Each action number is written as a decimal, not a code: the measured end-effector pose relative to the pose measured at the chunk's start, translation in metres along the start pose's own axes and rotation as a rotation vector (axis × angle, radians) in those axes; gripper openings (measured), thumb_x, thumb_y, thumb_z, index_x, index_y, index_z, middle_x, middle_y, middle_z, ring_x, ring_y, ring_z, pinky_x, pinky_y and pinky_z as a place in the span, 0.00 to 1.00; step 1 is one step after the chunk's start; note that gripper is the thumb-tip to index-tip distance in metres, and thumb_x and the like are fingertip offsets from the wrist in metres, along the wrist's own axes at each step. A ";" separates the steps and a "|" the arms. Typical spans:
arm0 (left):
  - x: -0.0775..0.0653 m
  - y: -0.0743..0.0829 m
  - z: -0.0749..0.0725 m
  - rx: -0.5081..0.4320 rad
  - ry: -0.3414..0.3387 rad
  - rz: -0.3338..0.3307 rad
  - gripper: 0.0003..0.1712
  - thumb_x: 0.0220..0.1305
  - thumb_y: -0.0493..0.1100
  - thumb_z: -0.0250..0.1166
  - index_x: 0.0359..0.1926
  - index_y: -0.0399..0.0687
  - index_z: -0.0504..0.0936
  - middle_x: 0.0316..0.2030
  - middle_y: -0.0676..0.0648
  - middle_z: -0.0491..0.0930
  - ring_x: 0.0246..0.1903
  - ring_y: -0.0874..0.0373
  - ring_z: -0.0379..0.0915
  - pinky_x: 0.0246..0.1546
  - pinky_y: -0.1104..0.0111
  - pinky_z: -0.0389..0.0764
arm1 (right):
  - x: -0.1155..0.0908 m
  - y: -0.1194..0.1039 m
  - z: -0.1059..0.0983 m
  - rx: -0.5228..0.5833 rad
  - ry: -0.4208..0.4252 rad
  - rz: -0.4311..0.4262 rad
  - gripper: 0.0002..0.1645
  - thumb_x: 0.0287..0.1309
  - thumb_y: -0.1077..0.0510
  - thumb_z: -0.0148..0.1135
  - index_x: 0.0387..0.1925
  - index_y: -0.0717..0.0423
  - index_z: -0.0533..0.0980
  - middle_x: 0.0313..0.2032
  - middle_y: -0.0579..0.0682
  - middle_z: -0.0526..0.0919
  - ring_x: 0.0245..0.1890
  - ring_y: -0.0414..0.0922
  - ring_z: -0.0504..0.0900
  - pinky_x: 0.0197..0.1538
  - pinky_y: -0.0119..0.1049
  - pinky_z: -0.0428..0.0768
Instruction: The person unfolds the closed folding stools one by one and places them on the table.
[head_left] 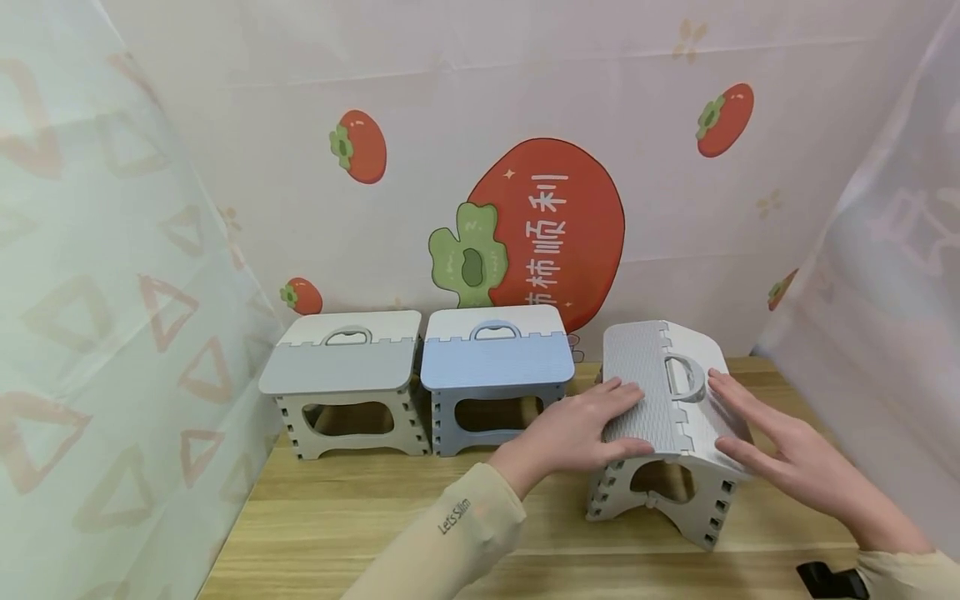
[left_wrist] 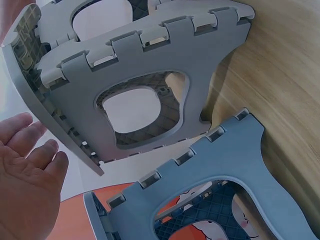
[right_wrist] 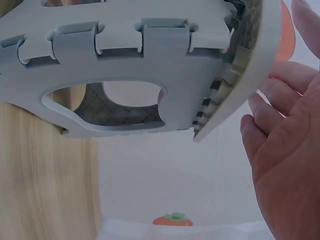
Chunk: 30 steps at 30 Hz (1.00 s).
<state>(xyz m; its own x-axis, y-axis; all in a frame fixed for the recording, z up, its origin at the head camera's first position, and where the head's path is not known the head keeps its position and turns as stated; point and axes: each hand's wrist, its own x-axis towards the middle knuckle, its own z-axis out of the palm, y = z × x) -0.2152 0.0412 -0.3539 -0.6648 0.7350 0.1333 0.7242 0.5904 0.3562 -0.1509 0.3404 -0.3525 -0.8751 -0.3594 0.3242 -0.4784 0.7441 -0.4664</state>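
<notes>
A grey-and-white folding step stool stands at the right, turned end-on, with its top slightly peaked along the middle seam and a loop handle raised there. My left hand lies on the grey half of the top, fingers extended. On the white half rests my right hand, its fingers straight as well. The left wrist view has the fingers beside the edge of the top, above hinged side panels. Side panels and the underside of the top show in the right wrist view.
A blue-and-white folding stool stands fully unfolded to the left, with a grey-green and white one beside it. All three are on a wooden table. Behind hangs a printed cloth, and cloth sides enclose the left and right.
</notes>
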 end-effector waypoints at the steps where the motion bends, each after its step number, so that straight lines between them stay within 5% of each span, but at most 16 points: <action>1: 0.002 0.000 0.001 0.004 -0.012 0.003 0.43 0.70 0.72 0.55 0.78 0.59 0.64 0.77 0.55 0.61 0.77 0.60 0.52 0.72 0.64 0.66 | 0.001 0.000 0.002 -0.006 -0.007 -0.010 0.48 0.63 0.60 0.70 0.80 0.43 0.58 0.79 0.46 0.58 0.71 0.17 0.49 0.60 0.06 0.50; 8: 0.008 0.002 0.004 0.023 -0.079 0.005 0.43 0.71 0.72 0.53 0.78 0.60 0.63 0.78 0.57 0.58 0.78 0.62 0.48 0.74 0.67 0.61 | 0.005 0.002 0.012 -0.061 0.002 -0.065 0.52 0.59 0.57 0.74 0.80 0.46 0.58 0.79 0.49 0.57 0.71 0.16 0.47 0.61 0.06 0.50; 30: 0.011 0.000 0.005 0.098 -0.094 -0.002 0.42 0.70 0.74 0.52 0.78 0.63 0.62 0.78 0.60 0.58 0.78 0.63 0.49 0.74 0.67 0.62 | 0.003 0.001 0.016 -0.117 -0.043 -0.028 0.44 0.67 0.52 0.67 0.79 0.44 0.59 0.79 0.45 0.58 0.70 0.16 0.44 0.57 0.05 0.46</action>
<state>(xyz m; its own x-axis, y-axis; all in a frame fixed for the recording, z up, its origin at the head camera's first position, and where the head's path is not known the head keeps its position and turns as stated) -0.2218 0.0513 -0.3571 -0.6496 0.7590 0.0436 0.7402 0.6184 0.2638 -0.1558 0.3311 -0.3654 -0.8651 -0.4026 0.2990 -0.4927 0.7934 -0.3573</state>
